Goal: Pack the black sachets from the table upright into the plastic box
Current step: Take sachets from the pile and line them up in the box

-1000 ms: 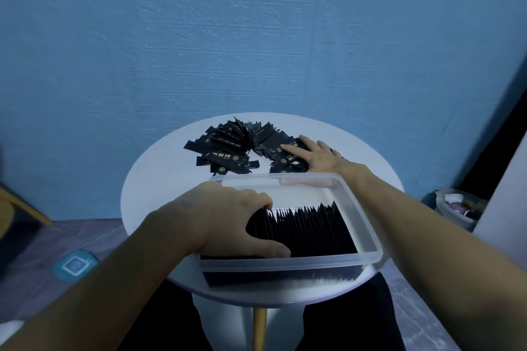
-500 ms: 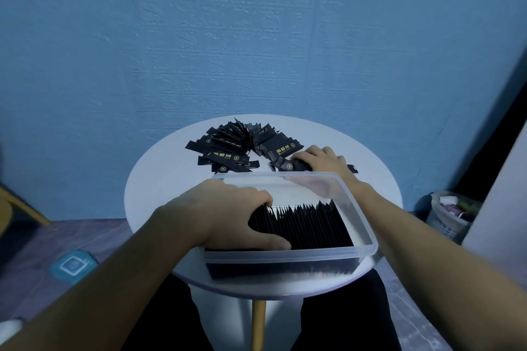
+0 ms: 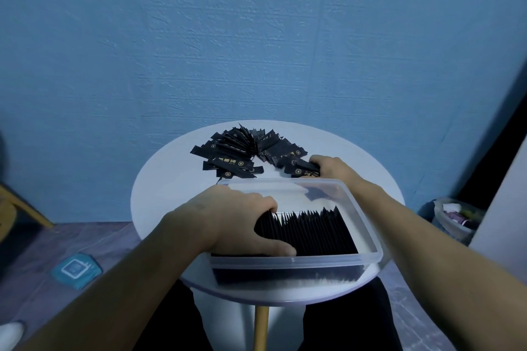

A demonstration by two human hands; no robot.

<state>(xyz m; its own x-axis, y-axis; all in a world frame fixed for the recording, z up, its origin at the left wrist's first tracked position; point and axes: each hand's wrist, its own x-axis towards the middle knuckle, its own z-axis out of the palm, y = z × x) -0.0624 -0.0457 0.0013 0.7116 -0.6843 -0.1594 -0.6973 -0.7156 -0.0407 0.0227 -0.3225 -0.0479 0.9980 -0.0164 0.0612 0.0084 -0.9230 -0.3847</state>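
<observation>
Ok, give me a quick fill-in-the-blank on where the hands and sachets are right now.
1. The left hand presses on the upright sachets inside the ____.
2. The right hand grips a bunch of loose sachets lying on the round white ____.
3. The packed row fills the box's near part; the empty space is at its ____ end.

Missing words: plastic box; table; far

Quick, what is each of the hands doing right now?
Left hand: open, pressing the packed sachets.
Right hand: closed on loose sachets.

Free gap in plastic box (image 3: 368, 258) behind upright sachets (image 3: 313, 232).
</observation>
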